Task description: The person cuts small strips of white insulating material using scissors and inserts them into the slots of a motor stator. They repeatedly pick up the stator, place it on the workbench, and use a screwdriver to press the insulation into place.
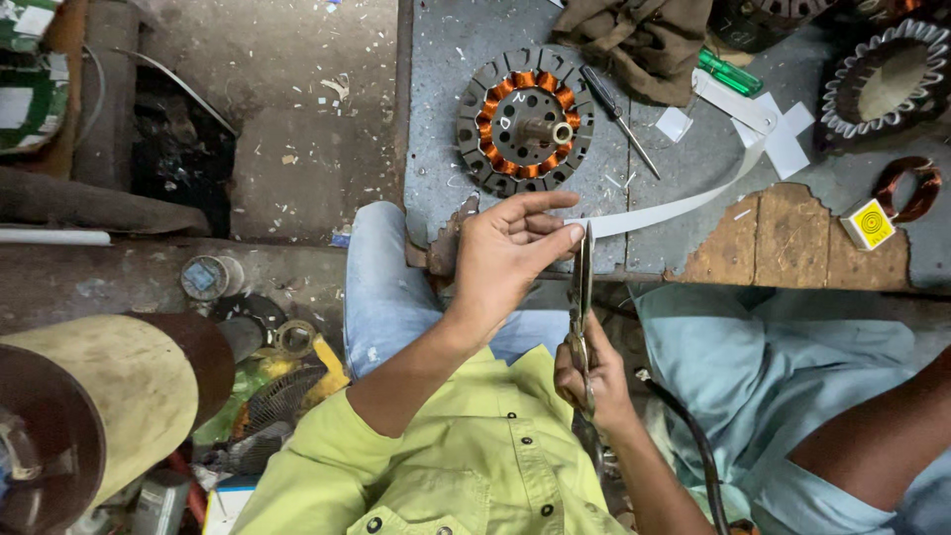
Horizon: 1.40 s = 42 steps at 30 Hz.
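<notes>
The left hand (505, 253) pinches the end of a long white paper strip (684, 205) between closed fingers, just below the wound stator (525, 121) on the bench (693, 149). The right hand (592, 376) grips scissors (581, 287), blades at the strip's end. Judging by this, keeping the strip taut and square to the blades should give a clean cut.

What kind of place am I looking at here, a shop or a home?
Most likely a small motor or fan repair workshop. A stator with copper windings lies on the worn bench, a screwdriver beside it. The left hand holds a white paper strip; the right hand holds scissors.
</notes>
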Motion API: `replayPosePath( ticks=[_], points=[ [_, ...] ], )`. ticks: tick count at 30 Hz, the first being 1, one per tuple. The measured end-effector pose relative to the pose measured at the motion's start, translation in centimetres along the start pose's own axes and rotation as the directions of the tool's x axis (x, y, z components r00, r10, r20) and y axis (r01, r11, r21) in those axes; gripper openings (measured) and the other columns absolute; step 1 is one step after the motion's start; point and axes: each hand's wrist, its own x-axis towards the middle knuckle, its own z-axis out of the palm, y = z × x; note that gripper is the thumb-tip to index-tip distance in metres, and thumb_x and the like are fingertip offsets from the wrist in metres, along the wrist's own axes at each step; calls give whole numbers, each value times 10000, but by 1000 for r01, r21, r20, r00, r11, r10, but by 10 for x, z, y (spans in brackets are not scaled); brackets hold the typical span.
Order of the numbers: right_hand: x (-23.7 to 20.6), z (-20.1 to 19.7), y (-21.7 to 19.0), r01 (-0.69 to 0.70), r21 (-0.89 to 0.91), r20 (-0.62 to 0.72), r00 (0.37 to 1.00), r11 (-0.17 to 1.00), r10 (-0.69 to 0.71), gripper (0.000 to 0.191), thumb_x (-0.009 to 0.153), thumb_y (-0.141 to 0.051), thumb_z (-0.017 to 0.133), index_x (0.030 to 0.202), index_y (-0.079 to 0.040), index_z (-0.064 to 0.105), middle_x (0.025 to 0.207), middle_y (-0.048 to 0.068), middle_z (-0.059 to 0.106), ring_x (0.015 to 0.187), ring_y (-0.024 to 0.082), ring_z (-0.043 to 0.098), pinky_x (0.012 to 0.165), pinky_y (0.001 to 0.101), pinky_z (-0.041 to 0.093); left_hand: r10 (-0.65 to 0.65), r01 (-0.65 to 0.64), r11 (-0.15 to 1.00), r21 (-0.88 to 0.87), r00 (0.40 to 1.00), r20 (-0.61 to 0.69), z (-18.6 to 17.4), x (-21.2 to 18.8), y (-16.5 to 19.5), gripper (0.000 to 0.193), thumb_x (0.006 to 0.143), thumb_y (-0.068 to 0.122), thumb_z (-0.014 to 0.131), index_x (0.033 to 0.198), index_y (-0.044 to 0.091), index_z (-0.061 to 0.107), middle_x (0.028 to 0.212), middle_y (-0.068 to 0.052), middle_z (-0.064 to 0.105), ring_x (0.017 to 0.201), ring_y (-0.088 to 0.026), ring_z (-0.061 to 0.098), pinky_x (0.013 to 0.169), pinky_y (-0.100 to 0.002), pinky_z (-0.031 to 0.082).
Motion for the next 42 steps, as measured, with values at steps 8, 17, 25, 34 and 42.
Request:
replayPosePath(
  ticks=[8, 17, 25, 34, 42],
  points=[
    [2, 9, -6, -202, -46, -124, 973, 978, 195, 925, 875, 26, 716, 1648, -125, 229, 666, 13, 494, 468, 92, 455, 407, 244, 368, -7, 7, 1000, -4, 1000, -3, -7, -1, -2, 339, 916, -28, 751, 1249, -39, 690, 955, -52, 739, 855, -72, 698, 788, -215, 573],
    [8, -8, -89, -143, -361, -318, 948, 922, 23, 902, 754, -78, 825, 1566, -127, 435, 860, 91, 715, 660, 148, 662, 548, 284, 538, 35, -34, 990, 140, 999, -7, 3, -9, 26, 210, 937, 21, 739, 1139, -24, 702, 974, -53, 736, 840, -85, 689, 754, -220, 578],
    [66, -15, -195, -90, -984, -4, 877, -156, -480, 762, 706, -314, 997, 1342, -36, 684, 978, 171, 687, 826, 296, 639, 777, 416, 539, 424, -866, 482, 135, 365, 829, 45, -99, 100, 317, 885, 194, 696, 1091, -45, 725, 1057, -109, 683, 980, -265, 706, 908, -414, 594],
    [94, -10, -234, -89, -996, -82, 978, -29, -192, 729, 743, -139, 885, 1423, -24, 650, 1032, 203, 670, 810, 309, 676, 709, 421, 516, 245, -820, 538, 195, 374, 894, 32, -109, 153, 229, 1067, 101, 525, 1283, 28, 540, 1272, -106, 560, 1077, -224, 626, 1010, -322, 543],
    [41, 13, -174, 270, -724, -121, 856, 634, -502, 302, 956, 10, 595, 1239, 6, 700, 1100, 108, 699, 1002, 171, 685, 912, 296, 559, 323, -609, 698, 377, 738, 593, 33, -69, 102, 414, 1028, 128, 698, 1402, 139, 520, 1280, -160, 715, 981, -209, 801, 667, -235, 591]
  ],
)
